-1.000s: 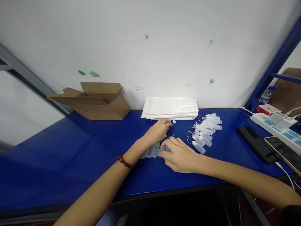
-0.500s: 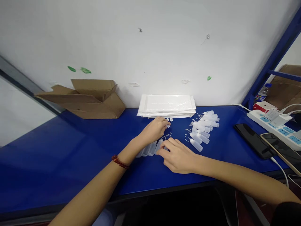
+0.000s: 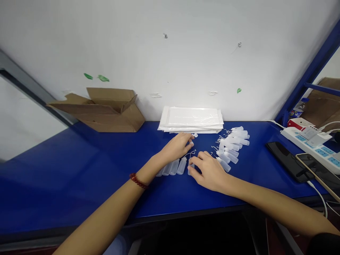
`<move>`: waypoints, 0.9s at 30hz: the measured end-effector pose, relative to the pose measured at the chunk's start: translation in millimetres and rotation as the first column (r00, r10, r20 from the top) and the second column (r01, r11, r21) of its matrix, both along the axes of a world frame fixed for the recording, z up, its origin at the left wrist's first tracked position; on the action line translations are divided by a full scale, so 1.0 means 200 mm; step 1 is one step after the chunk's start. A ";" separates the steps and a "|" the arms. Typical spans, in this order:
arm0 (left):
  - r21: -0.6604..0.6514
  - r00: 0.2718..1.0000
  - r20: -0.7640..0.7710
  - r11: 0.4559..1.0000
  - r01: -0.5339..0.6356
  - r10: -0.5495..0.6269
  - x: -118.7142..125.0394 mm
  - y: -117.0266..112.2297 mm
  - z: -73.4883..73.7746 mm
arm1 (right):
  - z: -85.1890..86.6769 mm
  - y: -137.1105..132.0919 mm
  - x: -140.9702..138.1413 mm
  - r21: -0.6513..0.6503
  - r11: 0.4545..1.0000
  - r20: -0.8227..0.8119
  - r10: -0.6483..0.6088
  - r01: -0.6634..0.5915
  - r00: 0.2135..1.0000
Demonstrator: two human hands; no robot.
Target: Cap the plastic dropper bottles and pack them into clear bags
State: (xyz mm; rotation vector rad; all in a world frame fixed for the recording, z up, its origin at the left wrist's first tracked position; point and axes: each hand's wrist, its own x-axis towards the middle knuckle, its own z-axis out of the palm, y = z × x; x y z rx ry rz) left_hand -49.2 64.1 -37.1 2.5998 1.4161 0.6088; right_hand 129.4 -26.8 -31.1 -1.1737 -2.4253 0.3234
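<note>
My left hand is reaching over the near row, its thumb and fingers bent together around a small white cap. Another white cap lies just beyond the fingertips. My right hand has thumb and fingers closed on a small translucent squeeze bottle, mostly hidden behind the fingers. Left of it, several similar bottles stand or lie side by side, partly covered by my left forearm and hand. Thin curved tips show at their tops. More bottles with such tips lie heaped to the right.
A stack of white plastic-wrapped packs lies against the wall. An open cardboard box sits at back left. To the right are a black phone, a second phone and a power strip with chargers and cables on the blue table.
My right hand has shifted right, opening a gap between its bottle and the row. My left hand stays near the caps, with its fingers slightly farther apart. The view has turned a little.
</note>
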 end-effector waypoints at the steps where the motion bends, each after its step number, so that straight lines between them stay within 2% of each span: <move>1: 0.012 0.999 0.046 1.000 -0.011 0.010 0.00 0.00 0.00 | 0.01 0.00 0.00 -0.049 0.999 -0.009 -0.016 0.016 1.000; 4: 0.034 0.990 0.141 0.999 -0.031 0.026 0.01 -0.01 0.00 | 0.03 0.00 0.01 -0.144 0.989 -0.043 -0.046 0.039 0.998; 8: 0.032 0.983 0.179 0.999 -0.043 0.036 0.02 -0.02 0.00 | 0.04 0.02 -0.01 -0.196 0.976 -0.055 -0.104 0.091 0.993; 12: 0.016 0.981 0.188 0.999 -0.046 0.042 0.03 -0.02 0.00 | 0.05 0.03 -0.05 -0.264 0.936 0.023 -0.237 0.234 0.971; 14: 0.018 0.980 0.195 0.998 -0.055 0.051 0.04 -0.03 0.00 | 0.06 0.04 -0.07 -0.275 0.922 0.069 -0.262 0.271 0.962; 21: 0.023 0.967 0.242 0.996 -0.082 0.074 0.05 -0.04 0.03 | 0.08 0.05 -0.04 -0.306 0.914 0.134 -0.236 0.267 0.962; 27: -0.073 0.905 0.408 0.993 -0.097 0.118 0.06 -0.07 0.07 | 0.08 0.04 -0.01 -0.224 0.944 0.171 -0.206 0.241 0.964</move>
